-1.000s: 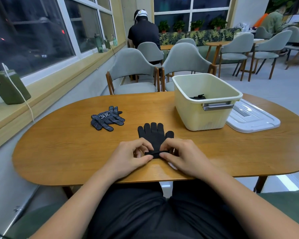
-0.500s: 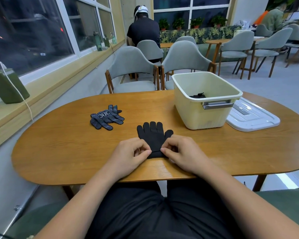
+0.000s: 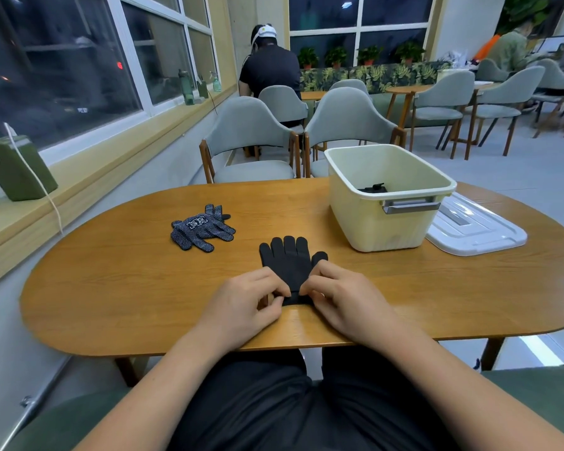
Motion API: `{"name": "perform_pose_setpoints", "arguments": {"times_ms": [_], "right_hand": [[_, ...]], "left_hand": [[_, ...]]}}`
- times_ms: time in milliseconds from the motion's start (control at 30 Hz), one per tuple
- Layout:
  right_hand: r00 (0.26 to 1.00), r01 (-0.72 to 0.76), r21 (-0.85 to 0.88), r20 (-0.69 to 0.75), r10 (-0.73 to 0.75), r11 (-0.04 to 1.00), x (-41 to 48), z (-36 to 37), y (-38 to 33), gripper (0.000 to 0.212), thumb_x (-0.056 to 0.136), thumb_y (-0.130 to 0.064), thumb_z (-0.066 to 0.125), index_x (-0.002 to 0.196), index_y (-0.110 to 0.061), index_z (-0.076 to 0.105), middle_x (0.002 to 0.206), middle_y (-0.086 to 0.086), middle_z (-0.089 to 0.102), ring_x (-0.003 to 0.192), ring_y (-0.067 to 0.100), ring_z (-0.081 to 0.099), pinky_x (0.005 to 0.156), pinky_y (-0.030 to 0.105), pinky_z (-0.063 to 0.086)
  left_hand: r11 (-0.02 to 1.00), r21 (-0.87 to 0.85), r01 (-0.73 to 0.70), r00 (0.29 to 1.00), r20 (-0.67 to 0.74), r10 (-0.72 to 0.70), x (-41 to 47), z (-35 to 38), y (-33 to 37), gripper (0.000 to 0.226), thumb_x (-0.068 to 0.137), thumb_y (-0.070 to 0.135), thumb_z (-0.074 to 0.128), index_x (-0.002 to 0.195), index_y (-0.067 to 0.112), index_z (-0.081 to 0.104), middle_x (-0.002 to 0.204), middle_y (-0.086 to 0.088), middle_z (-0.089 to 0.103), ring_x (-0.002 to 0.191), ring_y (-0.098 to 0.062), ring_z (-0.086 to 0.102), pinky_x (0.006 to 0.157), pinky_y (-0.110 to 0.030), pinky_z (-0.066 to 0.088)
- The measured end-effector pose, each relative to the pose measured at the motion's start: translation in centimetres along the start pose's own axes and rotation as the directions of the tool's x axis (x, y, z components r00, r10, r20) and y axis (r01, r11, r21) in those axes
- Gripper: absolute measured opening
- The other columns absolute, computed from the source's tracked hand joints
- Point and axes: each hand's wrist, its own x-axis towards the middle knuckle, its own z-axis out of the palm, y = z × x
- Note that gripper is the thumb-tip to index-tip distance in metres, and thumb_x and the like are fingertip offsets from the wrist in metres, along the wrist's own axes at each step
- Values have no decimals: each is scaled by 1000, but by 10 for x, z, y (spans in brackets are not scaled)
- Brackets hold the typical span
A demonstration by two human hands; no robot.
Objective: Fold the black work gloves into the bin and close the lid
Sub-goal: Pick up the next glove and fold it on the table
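Starting at the far left of the frame, a green box-shaped gadget (image 3: 17, 172) sits on the window ledge with a white cable (image 3: 43, 190) hanging off it. On the wooden desk (image 3: 111, 288), left of centre, there's a pair of dark dotted work gloves (image 3: 202, 231) piled one on the other, well apart from everything else.

Just below centre, the left hand (image 3: 241, 304) has thumb and forefinger pinched on the left corner of the cuff of a plain black glove (image 3: 288, 265). That glove lies flat on the desk near the front edge, fingers pointing toward the top of the frame and thumb sticking out to the right. The right hand (image 3: 342, 297) mirrors the left one, fingers curled and pinching the cuff's right corner, and it covers the base of the glove's thumb.

Right of centre, the cream bin (image 3: 388, 222) stands open on the desk with a grey handle on its near side. A bit of black glove (image 3: 373, 188) shows down inside it. The white lid (image 3: 476, 227) lies flat on the desk at the bin's right side. Touching or just beside it, can't tell.
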Motion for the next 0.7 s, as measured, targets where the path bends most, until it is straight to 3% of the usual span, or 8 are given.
{"name": "perform_pose_setpoints", "arguments": {"times_ms": [300,533,700], "right_hand": [[995,-72,15,71,70,997,1,-3,-8,26,95,-46,64,115,-31,70,111,-18,55,84,8,59,70,36,55],[987,-139,177,101,122,974,2,-7,-3,22,98,-40,76,120,-35,72,102,-19,62,85,7,63,74,27,55],[969,-240,316,127,210,918,4,-10,-2,12,101,-34,76,112,-36,72,92,-16,70,80,13,68,71,21,53]], "left_hand": [[998,8,67,997,36,-67,4,1,-3,18,93,37,70,111,39,73,103,27,61,87,-6,62,76,-30,56],[988,-89,124,992,8,-124,1,-3,-4,16,93,31,79,108,37,77,93,20,69,79,-13,65,69,-22,53],[973,-149,174,985,20,-173,4,-4,-3,10,95,31,77,98,40,74,90,19,72,78,-15,67,68,-25,55]]}}
